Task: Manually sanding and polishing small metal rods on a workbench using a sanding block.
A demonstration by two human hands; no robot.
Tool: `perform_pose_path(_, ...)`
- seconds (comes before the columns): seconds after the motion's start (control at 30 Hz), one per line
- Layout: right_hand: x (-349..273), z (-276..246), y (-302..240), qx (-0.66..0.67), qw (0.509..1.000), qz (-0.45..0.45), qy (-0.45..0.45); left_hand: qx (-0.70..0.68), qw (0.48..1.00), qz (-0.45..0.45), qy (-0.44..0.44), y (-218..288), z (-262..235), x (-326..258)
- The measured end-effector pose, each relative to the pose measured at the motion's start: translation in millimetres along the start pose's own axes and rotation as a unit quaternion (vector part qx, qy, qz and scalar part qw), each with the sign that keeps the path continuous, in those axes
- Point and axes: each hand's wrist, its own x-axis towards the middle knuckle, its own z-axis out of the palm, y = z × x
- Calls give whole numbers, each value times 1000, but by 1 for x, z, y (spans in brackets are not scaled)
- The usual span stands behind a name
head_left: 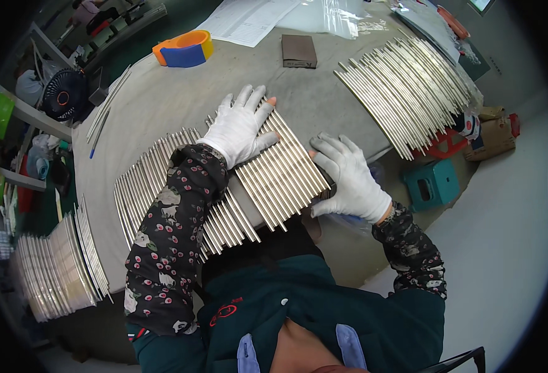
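Note:
My left hand (241,130), in a white glove with some bare fingertips, lies with its fingers spread on a row of slim silver metal rods (283,177). To its left, partly behind my forearm, more rods (149,186) lie side by side on the grey table. My right hand (350,180), gloved too, is curled at the right side of the row by the table's near edge. Between its thumb and fingers is a dark block (329,186) with a ridged side, close against the rods; the palm hides most of it.
Another rod row (404,93) lies at the right, and bundled rods (56,267) at the lower left. A brown block (299,51), an orange and blue tape dispenser (184,50) and paper sheets (249,18) are at the back. A teal stool (432,186) stands beyond the table.

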Motion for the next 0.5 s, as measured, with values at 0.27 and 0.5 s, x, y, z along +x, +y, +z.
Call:
perform_pose_path(0.27,5,20,-42,1,995,92,28,12,1000,-9,10,7,2,8)
perform_pose_path(0.5,-2,12,-27,4,997,67,49,13,1000,-6,14,7,2,12)
